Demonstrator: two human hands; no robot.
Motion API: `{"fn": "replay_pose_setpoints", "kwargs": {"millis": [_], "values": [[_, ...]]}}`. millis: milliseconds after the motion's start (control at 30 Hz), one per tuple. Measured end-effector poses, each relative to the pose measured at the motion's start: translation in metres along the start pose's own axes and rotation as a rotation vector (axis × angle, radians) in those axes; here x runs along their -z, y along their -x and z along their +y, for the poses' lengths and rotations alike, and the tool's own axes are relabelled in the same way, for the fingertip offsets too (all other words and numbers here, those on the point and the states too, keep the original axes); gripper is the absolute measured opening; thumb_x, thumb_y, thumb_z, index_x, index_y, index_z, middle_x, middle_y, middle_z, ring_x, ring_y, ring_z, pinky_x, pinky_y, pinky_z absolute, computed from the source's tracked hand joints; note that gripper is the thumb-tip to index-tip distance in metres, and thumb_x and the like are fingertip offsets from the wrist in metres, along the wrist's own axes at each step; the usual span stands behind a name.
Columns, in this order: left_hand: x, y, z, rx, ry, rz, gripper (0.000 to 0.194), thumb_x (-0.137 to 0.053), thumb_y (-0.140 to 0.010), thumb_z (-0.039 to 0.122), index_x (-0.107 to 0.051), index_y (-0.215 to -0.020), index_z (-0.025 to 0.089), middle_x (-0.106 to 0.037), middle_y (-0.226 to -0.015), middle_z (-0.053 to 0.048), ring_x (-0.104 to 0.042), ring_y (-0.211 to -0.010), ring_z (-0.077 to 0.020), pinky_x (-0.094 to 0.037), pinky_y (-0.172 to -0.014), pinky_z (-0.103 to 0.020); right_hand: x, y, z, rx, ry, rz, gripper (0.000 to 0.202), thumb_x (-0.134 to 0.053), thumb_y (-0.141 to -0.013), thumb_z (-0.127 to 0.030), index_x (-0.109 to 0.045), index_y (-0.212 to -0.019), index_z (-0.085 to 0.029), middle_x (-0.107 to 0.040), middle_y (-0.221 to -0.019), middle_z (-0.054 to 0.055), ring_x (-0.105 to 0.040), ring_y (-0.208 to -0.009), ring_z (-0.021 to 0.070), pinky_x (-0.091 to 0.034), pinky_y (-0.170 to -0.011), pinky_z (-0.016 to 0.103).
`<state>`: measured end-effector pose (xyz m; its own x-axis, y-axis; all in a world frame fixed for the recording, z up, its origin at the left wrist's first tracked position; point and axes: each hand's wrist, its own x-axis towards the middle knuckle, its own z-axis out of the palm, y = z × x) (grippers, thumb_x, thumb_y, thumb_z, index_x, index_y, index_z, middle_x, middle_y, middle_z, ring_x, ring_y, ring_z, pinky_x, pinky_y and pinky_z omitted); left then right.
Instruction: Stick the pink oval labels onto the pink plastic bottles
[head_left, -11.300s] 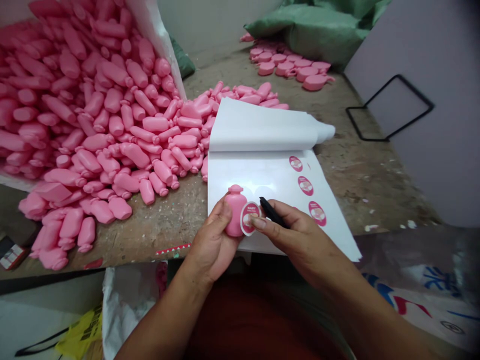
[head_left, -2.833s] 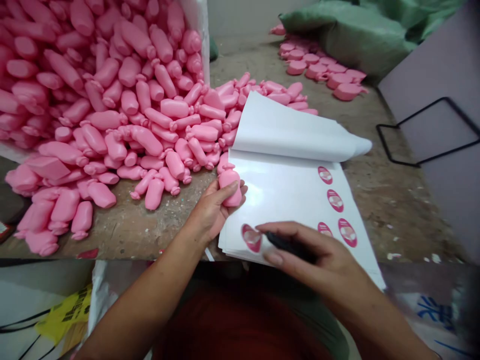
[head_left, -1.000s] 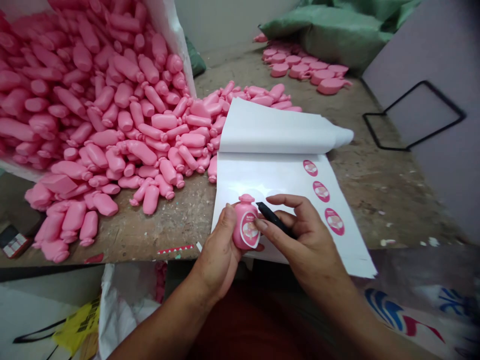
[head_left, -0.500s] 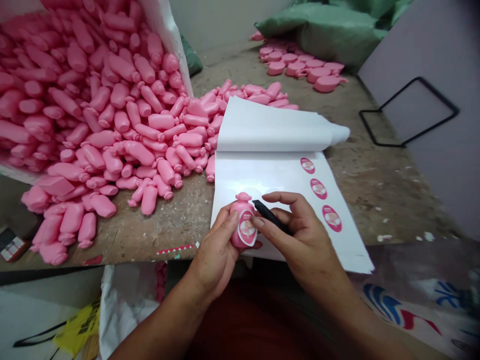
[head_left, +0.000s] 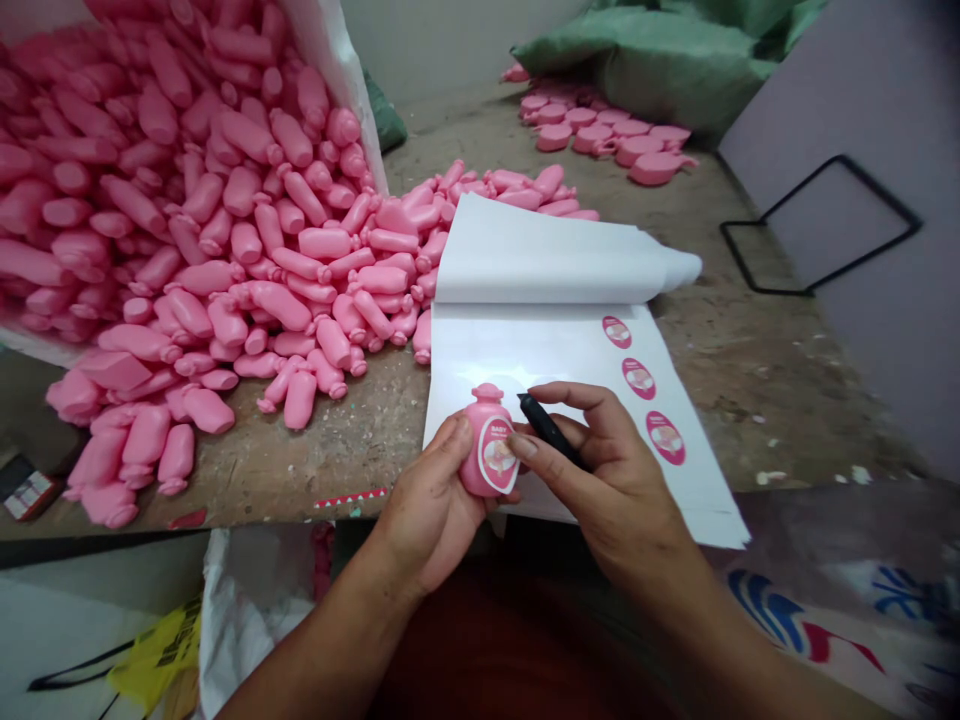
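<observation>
My left hand (head_left: 431, 505) is closed round a small pink toy bottle (head_left: 481, 476), held upright over the front of a white sticker sheet (head_left: 525, 335). An oval "BABY" sticker (head_left: 498, 455) with a white border sits on the bottle's front. My right hand (head_left: 619, 480) grips a slim black pen-shaped tool (head_left: 550, 428), its pointed tip up and to the left, apart from the bottle. The right thumb touches the sticker's right edge. Several round pink stickers (head_left: 639, 379) remain down the sheet's right side. The fingers behind the bottle are mostly hidden.
Pink bottles (head_left: 300, 400) spill from a large white sack (head_left: 352, 90) across the left of the worktable (head_left: 262, 475). Flat pink pieces (head_left: 654, 168) lie at the back beside a green bag (head_left: 645, 60). A black wire frame (head_left: 821, 275) stands at right.
The bottle has turned slightly, so its sticker faces more to the right. The black tool's tip has moved a little right and up, away from the bottle.
</observation>
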<state>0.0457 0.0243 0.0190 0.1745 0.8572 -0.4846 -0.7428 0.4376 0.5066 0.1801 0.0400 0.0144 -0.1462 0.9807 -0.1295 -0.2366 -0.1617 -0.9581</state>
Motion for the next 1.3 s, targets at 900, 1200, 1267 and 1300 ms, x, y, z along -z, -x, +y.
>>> {"fn": "replay_pose_setpoints", "kwargs": {"millis": [900, 1200, 1267, 1300], "values": [[0.0007, -0.0005, -0.0053, -0.057, -0.053, 0.033, 0.028, -0.055, -0.098, 0.038, -0.066, -0.113, 0.017, -0.062, -0.1, -0.005, -0.059, -0.079, -0.012, -0.05, -0.06, -0.022, 0.0023, -0.0026, 0.0033, -0.044, 0.037, -0.021, 0.038, -0.078, -0.081, -0.037, -0.054, -0.11, -0.03, -0.066, -0.069, -0.007, -0.063, -0.059, 0.0135, -0.051, -0.056, 0.025], [-0.0012, 0.0004, -0.0038, -0.045, -0.066, 0.033, 0.026, -0.05, -0.1, 0.034, -0.065, -0.114, 0.018, -0.061, -0.097, -0.003, -0.058, -0.079, -0.0112, -0.049, -0.061, -0.021, 0.003, -0.0019, 0.003, -0.065, -0.03, -0.032, 0.039, -0.08, -0.079, -0.035, -0.055, -0.109, -0.029, -0.069, -0.076, -0.006, -0.063, -0.059, 0.0115, -0.052, -0.057, 0.023], [-0.0012, 0.0006, -0.0044, -0.053, -0.078, 0.034, 0.026, -0.052, -0.099, 0.036, -0.065, -0.114, 0.019, -0.061, -0.098, -0.003, -0.058, -0.08, -0.0116, -0.048, -0.062, -0.022, 0.0026, -0.0021, 0.0034, -0.071, -0.019, -0.023, 0.04, -0.08, -0.079, -0.037, -0.055, -0.109, -0.029, -0.069, -0.075, -0.006, -0.063, -0.059, 0.0121, -0.053, -0.057, 0.024], [-0.001, 0.0005, -0.0047, -0.057, -0.081, 0.032, 0.026, -0.053, -0.098, 0.036, -0.065, -0.114, 0.019, -0.061, -0.098, -0.004, -0.059, -0.08, -0.0119, -0.048, -0.063, -0.022, 0.0025, -0.0024, 0.0038, -0.075, -0.013, -0.018, 0.041, -0.08, -0.078, -0.038, -0.055, -0.109, -0.029, -0.069, -0.076, -0.006, -0.063, -0.06, 0.0125, -0.053, -0.056, 0.024]]}}
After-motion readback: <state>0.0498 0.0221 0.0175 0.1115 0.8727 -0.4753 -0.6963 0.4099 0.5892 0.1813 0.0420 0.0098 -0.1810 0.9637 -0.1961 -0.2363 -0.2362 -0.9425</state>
